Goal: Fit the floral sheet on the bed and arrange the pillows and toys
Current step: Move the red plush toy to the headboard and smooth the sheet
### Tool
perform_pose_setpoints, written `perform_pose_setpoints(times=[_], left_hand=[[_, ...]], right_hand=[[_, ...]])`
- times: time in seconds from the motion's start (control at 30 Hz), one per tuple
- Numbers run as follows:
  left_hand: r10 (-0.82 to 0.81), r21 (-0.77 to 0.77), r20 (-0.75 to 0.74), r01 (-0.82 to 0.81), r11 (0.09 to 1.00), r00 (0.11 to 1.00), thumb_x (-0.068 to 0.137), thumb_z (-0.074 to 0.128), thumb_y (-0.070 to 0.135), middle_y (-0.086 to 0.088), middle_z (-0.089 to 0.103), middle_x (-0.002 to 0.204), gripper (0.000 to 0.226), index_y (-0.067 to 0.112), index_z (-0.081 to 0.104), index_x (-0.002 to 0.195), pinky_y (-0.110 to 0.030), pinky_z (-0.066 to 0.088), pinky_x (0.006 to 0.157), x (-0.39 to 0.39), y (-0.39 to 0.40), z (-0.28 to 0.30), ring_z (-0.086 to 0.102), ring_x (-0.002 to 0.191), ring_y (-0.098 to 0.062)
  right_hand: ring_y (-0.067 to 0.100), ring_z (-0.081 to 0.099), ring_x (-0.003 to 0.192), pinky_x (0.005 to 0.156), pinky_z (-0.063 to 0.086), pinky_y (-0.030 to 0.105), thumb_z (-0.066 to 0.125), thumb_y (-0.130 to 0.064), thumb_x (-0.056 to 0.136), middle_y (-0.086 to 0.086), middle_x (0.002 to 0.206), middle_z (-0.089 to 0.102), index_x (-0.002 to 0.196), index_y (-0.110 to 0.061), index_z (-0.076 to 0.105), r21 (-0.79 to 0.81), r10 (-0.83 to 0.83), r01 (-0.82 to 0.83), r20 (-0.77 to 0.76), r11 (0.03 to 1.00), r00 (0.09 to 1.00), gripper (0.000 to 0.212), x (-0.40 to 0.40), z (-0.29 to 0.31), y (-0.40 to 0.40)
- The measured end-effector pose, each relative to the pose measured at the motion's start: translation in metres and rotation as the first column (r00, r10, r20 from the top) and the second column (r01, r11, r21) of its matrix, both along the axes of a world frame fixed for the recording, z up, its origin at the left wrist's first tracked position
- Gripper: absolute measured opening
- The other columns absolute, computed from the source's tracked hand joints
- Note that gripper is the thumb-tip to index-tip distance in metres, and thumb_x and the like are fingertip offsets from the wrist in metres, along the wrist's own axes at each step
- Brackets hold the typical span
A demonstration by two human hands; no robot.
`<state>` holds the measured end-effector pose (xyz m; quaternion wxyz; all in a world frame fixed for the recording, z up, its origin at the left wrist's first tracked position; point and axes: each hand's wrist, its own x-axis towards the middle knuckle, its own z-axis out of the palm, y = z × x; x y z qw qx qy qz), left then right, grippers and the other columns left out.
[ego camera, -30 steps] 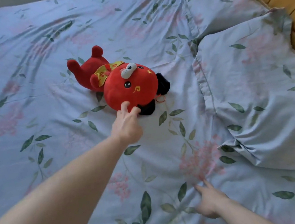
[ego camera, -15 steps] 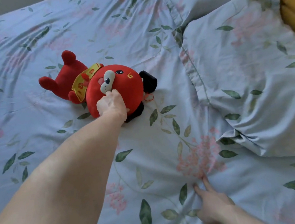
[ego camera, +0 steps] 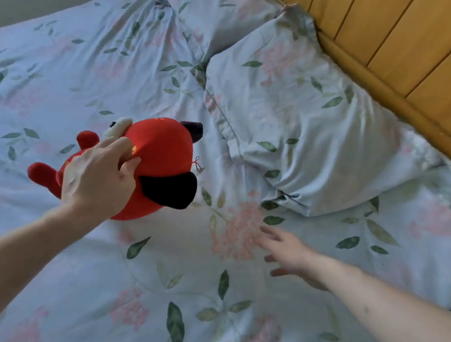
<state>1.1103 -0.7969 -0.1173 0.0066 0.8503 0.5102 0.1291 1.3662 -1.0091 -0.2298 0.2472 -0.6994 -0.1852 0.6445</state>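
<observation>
Right hand nearest, fingers spread and released, blurred above floral sheet, nothing grasped; likely freed to steady or receive. Left hand clasped round head of red plush toy, toy raised clear of sheet, probably for carrying toward pillow. Pillow laid against wooden headboard, second pillow beyond

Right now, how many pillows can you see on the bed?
2. The near pillow lies against the wooden headboard; the far pillow lies beyond it along the same headboard, partly overlapped by the near one. Others may lie out of frame.
</observation>
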Motion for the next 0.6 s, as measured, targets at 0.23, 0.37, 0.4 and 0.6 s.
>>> perform_pose_setpoints(times=[0.23,0.37,0.4,0.6], left_hand=[[-0.275,-0.142,0.285,0.324,0.935,0.918,0.090,0.070,0.024,0.010,0.068,0.123,0.033,0.024,0.039,0.077,-0.036,0.045,0.060,0.121,-0.125,0.045,0.058,0.074,-0.028],[-0.270,-0.257,0.500,0.438,0.861,0.823,0.090,0.069,0.024,0.006,0.047,0.068,0.033,0.022,0.040,0.074,-0.038,0.043,0.066,0.205,-0.187,0.057,0.046,0.069,-0.018],[-0.231,-0.280,0.542,0.432,0.857,0.808,0.090,0.068,0.027,0.006,0.047,0.067,0.032,0.021,0.040,0.074,-0.040,0.044,0.066,0.224,-0.197,0.058,0.048,0.069,-0.019],[-0.256,-0.310,0.647,0.554,0.772,0.718,0.089,0.070,0.027,0.005,0.049,0.069,0.034,0.019,0.040,0.074,-0.039,0.042,0.071,0.334,-0.262,0.068,0.050,0.066,-0.016]], right_hand=[[0.023,0.071,0.110,0.095,0.057,0.048,0.056,-0.083,0.077,0.000,0.114,0.075,0.116,-0.028,0.073,0.078,-0.070,0.084,-0.162,0.993,0.984,0.070,0.088,0.140,0.008],[0.017,0.074,0.098,0.084,0.060,0.042,0.077,-0.062,0.074,-0.007,0.109,0.076,0.122,-0.031,0.064,0.068,-0.066,0.058,0.126,0.996,0.990,0.058,0.162,0.178,-0.031],[0.017,0.074,0.098,0.078,0.060,0.040,0.076,-0.060,0.075,-0.006,0.110,0.076,0.123,-0.030,0.062,0.072,-0.066,0.054,0.173,0.996,0.983,0.059,0.184,0.186,-0.043],[0.013,0.068,0.103,0.096,0.054,0.036,0.077,-0.043,0.078,-0.004,0.110,0.073,0.111,-0.030,0.068,0.174,-0.064,-0.013,0.426,0.985,0.903,0.036,0.291,0.242,-0.089]])
